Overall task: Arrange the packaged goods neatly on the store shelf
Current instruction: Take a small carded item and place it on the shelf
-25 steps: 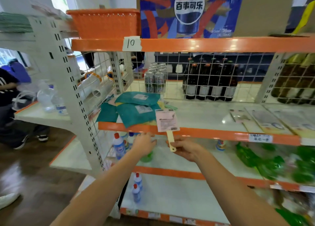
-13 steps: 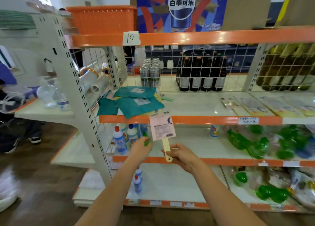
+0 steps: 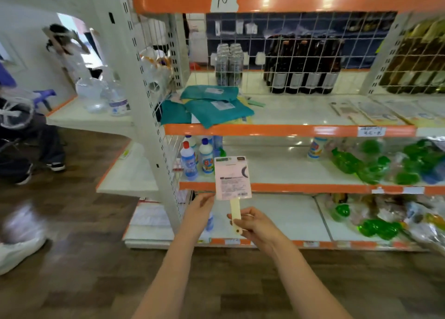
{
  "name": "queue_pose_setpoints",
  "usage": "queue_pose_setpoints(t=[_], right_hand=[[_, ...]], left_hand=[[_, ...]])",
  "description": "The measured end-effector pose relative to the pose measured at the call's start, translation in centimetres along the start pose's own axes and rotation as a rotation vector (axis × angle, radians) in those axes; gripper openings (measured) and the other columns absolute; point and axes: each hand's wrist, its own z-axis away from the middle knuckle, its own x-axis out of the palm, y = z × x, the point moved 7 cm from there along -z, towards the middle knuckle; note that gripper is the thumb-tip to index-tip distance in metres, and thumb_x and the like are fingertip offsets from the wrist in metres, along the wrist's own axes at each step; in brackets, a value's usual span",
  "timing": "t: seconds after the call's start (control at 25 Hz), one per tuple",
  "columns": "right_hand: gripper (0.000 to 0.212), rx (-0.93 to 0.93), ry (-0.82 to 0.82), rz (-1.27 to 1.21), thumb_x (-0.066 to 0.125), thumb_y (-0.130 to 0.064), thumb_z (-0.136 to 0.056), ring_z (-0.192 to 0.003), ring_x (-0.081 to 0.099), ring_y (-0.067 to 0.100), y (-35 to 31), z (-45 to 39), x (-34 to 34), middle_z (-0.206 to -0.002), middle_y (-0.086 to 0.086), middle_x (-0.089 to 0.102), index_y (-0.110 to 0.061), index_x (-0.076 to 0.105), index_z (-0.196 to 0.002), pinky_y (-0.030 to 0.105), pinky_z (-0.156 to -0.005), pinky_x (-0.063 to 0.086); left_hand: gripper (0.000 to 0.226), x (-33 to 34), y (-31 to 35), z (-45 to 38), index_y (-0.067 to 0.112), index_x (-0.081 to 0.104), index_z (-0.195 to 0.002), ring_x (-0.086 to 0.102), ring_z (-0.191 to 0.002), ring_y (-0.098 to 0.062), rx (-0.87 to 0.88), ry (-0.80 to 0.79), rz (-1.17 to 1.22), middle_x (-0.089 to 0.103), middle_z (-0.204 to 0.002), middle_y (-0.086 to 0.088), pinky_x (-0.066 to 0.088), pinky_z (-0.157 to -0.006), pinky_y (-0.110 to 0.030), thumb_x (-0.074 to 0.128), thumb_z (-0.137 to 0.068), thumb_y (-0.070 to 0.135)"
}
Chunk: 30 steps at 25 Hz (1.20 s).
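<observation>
A packaged tool (image 3: 232, 178) with a pink card and a cream handle stands upright in front of the shelf unit. My right hand (image 3: 255, 224) grips its handle from the right. My left hand (image 3: 201, 208) touches the card's lower left corner with straight fingers. Teal packets (image 3: 218, 108) lie in a loose pile at the left end of the orange-edged shelf (image 3: 289, 130). Flat packaged goods (image 3: 375, 113) lie at that shelf's right end.
Dark bottles (image 3: 301, 63) and cans (image 3: 228, 64) stand behind a wire grid. White cleaner bottles (image 3: 197, 158) and green bagged goods (image 3: 385, 164) fill the lower shelves. A person (image 3: 21, 135) is at the far left on the wooden floor.
The packaged tool and both hands have come down from the teal-packet shelf edge to the lower shelf level, away from the shelf. The view has backed off and dropped.
</observation>
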Motion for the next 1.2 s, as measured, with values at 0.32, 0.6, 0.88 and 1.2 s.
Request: queue_pose_setpoints(t=[0.32,0.6,0.88,1.2], right_hand=[[0.017,0.055,-0.004,0.007,0.058,0.007,-0.087,-0.099,0.066,0.023,4.1,2.7,3.8,-0.105,0.011,0.07,-0.008,0.052,-0.093,0.035,-0.084,0.055],[0.019,0.071,0.019,0.255,0.065,-0.002,-0.085,-0.101,0.065,0.025,5.8,3.5,5.6,-0.11,0.011,0.068,-0.012,0.054,-0.096,0.037,-0.085,0.056],[0.031,-0.018,0.126,0.522,0.063,-0.024,-0.089,-0.093,0.066,0.019,5.2,4.6,6.3,-0.113,0.008,0.066,-0.015,0.054,-0.118,0.021,-0.067,0.054],[0.04,-0.128,0.251,1.217,0.057,-0.031,-0.093,-0.1,0.064,0.02,3.7,4.4,8.5,-0.119,0.006,0.063,-0.016,0.05,-0.129,0.029,-0.083,0.052]], left_hand=[[0.021,-2.1,-4.5,2.5,0.017,0.058,-0.106,0.062,-0.093,-0.016,-0.226,-0.014,0.445,0.066,-0.103,-0.002,0.047,-0.072,-0.024,0.041,-0.101,0.028],[0.013,-3.1,-5.4,3.8,0.021,0.061,-0.103,0.064,-0.096,-0.019,-0.236,-0.051,0.587,0.068,-0.1,-0.001,0.054,-0.077,-0.027,0.05,-0.097,0.025],[0.013,-3.6,-6.2,4.4,0.014,0.06,-0.103,0.063,-0.099,-0.022,-0.243,0.02,0.652,0.066,-0.108,-0.008,0.054,-0.077,-0.027,0.048,-0.098,0.016],[0.031,-3.4,-5.2,4.4,0.009,0.054,-0.128,0.063,-0.106,-0.022,-0.148,0.045,0.491,0.063,-0.117,-0.005,0.055,-0.083,-0.029,0.044,-0.1,0.016]])
